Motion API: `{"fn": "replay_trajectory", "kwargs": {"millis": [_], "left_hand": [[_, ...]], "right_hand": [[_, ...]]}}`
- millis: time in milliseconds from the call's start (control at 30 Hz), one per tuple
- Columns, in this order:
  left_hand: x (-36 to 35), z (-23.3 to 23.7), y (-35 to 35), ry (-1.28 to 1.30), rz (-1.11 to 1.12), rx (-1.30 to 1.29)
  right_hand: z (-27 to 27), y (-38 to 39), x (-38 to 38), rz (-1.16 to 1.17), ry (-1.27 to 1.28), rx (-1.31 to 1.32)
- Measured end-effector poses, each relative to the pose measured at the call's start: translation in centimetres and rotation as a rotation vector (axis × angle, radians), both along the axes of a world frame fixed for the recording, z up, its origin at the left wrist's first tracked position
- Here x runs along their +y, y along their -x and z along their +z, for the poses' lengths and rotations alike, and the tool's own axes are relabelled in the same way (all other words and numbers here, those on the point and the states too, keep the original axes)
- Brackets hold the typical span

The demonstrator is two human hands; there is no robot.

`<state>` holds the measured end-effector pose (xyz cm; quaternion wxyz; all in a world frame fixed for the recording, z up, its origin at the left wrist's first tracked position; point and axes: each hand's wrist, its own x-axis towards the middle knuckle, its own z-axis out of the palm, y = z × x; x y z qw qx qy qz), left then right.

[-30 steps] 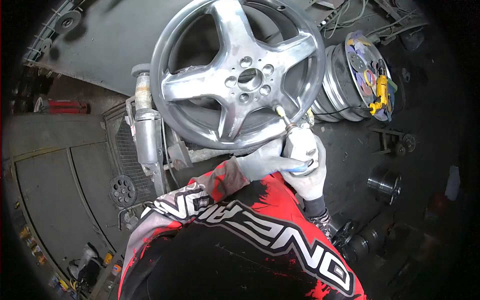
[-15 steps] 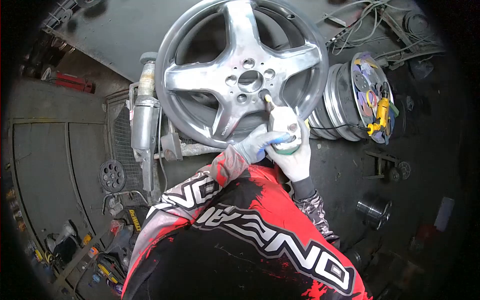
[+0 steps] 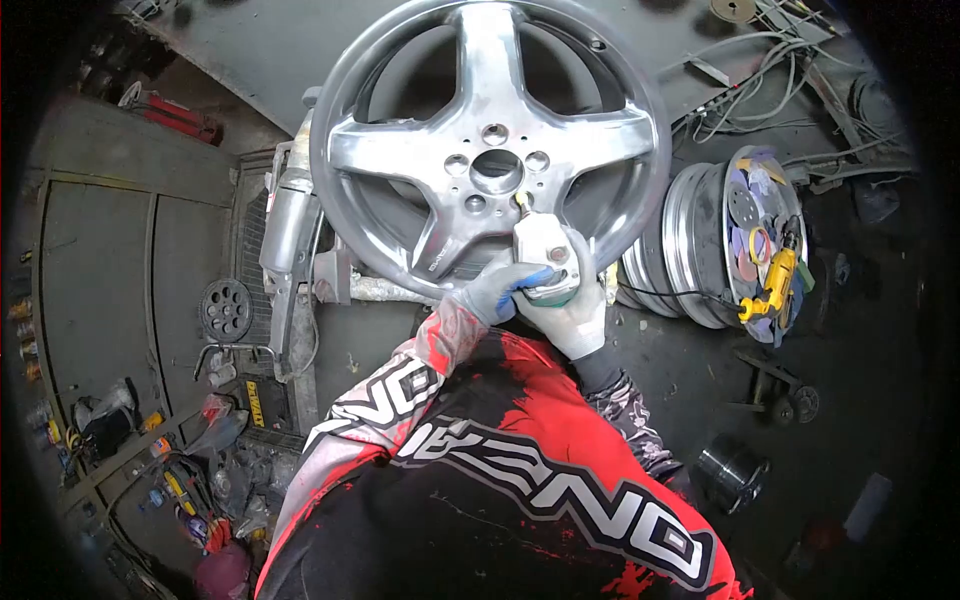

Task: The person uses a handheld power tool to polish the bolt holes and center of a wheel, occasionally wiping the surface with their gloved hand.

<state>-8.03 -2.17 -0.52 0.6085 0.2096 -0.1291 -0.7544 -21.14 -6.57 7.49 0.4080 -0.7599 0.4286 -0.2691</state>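
A bare-metal five-spoke car wheel [image 3: 490,65] stands face-on before me, shiny around its hub. Both my gloved hands hold a white hand grinder [image 3: 543,240] with a green lower end. Its small yellowish bit [image 3: 521,200] points up at the lower-right bolt hole, just below the centre bore. My left hand [image 3: 500,290], in a grey-blue glove, wraps the grinder's left side with the thumb across its front. My right hand [image 3: 572,315], in a white glove, closes around its right side and lower end; most of these fingers are hidden behind the body.
More rims [image 3: 690,240] lie stacked on the right, topped with sanding discs [image 3: 743,205] and a yellow corded drill [image 3: 772,285]. Left of the wheel is a metal cylinder arm [image 3: 290,235]. Cables [image 3: 760,85] hang at upper right. Another rim [image 3: 733,475] lies on the floor.
The grinder's body has swung left and stands more upright, its bit still by the same bolt hole. Both hands keep their hold. The view has shifted slightly.
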Motion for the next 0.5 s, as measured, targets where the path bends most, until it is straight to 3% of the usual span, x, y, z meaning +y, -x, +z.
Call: {"fn": "replay_trajectory", "kwargs": {"millis": [133,300,400,500], "left_hand": [[0.7,-0.5,0.3,-0.139,-0.079,0.052],[0.7,0.8,0.2,-0.096,0.070,0.046],[0.1,1.1,-0.4,-0.052,-0.030,-0.021],[0.1,1.8,-0.7,-0.092,-0.054,0.028]], "right_hand": [[-0.6,0.9,0.1,-0.016,-0.015,0.045],[-0.5,0.5,-0.2,0.053,-0.078,0.025],[-1.0,0.2,-0.4,0.025,0.061,-0.056],[-0.7,0.1,0.7,-0.043,0.051,0.067]]}}
